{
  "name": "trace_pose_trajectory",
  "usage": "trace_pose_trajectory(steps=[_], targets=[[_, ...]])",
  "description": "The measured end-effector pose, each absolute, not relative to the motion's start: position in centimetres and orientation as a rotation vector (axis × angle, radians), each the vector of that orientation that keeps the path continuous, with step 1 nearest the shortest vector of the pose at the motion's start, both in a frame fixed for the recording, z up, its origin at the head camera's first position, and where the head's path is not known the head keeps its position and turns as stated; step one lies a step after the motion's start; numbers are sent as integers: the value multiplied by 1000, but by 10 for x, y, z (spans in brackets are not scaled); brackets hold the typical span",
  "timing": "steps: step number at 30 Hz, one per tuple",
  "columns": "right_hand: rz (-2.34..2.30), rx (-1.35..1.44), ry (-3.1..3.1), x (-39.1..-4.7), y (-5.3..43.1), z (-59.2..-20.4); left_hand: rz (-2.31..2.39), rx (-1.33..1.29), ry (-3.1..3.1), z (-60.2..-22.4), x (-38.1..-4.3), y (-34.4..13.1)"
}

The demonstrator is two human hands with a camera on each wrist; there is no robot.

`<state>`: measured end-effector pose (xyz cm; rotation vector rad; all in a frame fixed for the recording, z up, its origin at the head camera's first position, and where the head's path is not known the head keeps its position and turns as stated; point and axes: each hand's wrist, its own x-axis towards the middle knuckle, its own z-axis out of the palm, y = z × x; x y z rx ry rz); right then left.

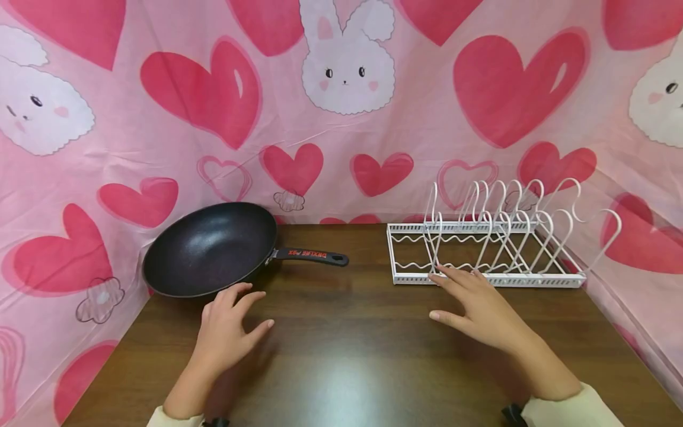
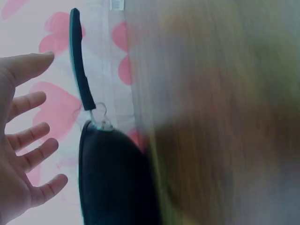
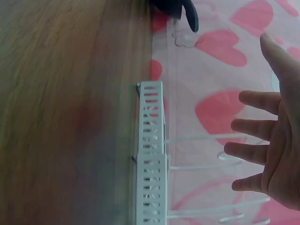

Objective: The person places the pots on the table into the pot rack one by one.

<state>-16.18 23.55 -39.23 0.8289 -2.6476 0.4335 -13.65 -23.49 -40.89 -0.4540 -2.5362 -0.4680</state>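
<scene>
A black wok (image 1: 213,252) with a long black handle (image 1: 312,256) stands at the left of the table, its handle pointing right. My left hand (image 1: 226,326) hovers just in front of the wok's near rim, fingers spread and holding nothing. In the left wrist view the wok (image 2: 115,178) and its handle (image 2: 79,61) lie beyond the fingers. At the right stands a white wire rack (image 1: 488,277) with several curved upright dividers. My right hand (image 1: 482,308) is in front of the rack's near rail, fingers extended and nothing held. The right wrist view shows the slotted rail (image 3: 151,187) apart from the fingers.
The brown wooden table (image 1: 341,338) runs up to a pink cloth (image 1: 341,133) printed with hearts and rabbits, which hangs behind and along both sides. Between wok handle and rack lies a stretch of bare tabletop.
</scene>
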Motion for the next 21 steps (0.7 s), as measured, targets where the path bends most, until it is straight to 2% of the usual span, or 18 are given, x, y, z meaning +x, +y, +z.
trace_pose_trajectory(steps=[10, 21], targets=[[464, 958, -2608, -180, 211, -388, -909, -409, -2571, -417, -150, -219], [621, 1049, -2593, -193, 180, -388, -1434, -174, -2509, -421, -169, -204]])
